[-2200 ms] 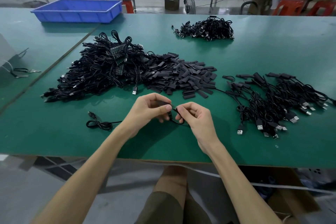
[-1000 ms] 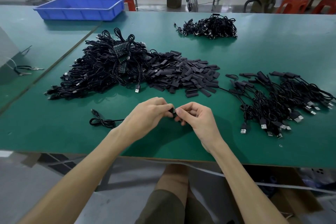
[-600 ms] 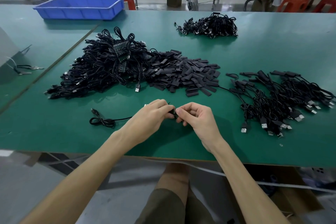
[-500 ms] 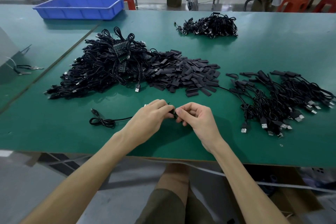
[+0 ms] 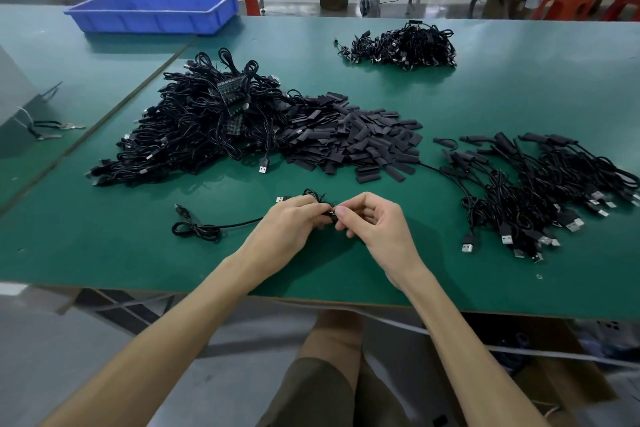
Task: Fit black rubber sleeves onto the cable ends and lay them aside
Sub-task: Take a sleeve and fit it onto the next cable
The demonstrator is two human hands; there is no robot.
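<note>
Fingers (image 5: 341, 211) closed together, pinching sleeve (image 5: 333, 217).

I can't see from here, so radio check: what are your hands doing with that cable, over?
Left hand grips cable. Right hand pinches its end; fit unclear. Sleeve pile beyond, not blocking.

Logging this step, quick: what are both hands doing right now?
Left hand: gripping the cable.
Right hand: pinching the black sleeve at its end.

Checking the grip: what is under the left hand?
A USB plug and a loop of cable stick out beyond the left hand; the right hand pinches a black piece beside it. The rest is covered by fingers.
</note>
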